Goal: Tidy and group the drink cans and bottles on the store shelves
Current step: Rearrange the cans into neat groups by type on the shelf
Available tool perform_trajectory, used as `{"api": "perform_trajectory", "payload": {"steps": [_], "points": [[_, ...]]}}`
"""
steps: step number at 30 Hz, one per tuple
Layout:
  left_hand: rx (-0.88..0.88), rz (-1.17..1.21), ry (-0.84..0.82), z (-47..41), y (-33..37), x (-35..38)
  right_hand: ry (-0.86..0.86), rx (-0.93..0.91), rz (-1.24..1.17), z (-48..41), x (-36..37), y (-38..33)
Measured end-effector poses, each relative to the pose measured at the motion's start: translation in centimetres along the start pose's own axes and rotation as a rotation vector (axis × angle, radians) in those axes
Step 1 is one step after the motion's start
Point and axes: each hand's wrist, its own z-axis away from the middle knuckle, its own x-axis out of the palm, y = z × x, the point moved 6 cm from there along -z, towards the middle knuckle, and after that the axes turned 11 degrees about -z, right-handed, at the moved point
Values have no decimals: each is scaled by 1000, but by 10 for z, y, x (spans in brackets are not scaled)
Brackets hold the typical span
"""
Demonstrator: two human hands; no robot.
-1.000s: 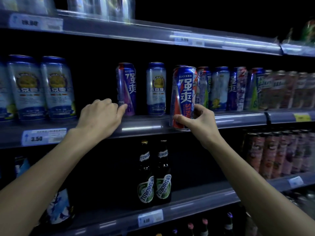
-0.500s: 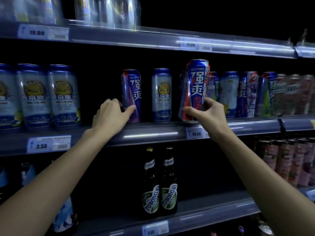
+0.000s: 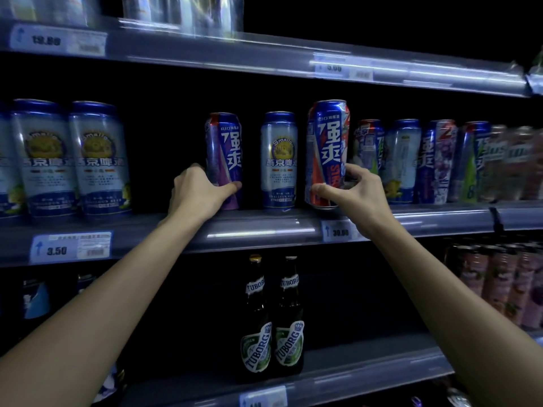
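Left hand (image 3: 199, 189) is gripping the purple can (image 3: 224, 154) – right hand (image 3: 357, 190) is clasping the red-and-blue can (image 3: 326, 151), both on the middle shelf (image 3: 258, 230).

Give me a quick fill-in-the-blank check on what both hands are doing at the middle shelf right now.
1. The left hand grips the foot of the ____ can.
2. The right hand holds the blue and red can by its ____ part.
3. Between those two cans stands one ____ beer can.
4. On the shelf below stand ____ Tuborg bottles.

Missing words: purple; lower; silver; two
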Motion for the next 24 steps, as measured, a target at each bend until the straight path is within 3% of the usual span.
{"api": "perform_trajectory", "payload": {"steps": [11,24], "points": [[33,63,-5,1,0,-5,68,62,15,-6,8,11],[74,96,-20,2,-2,-2,15,94,140,-6,11,7]]}}
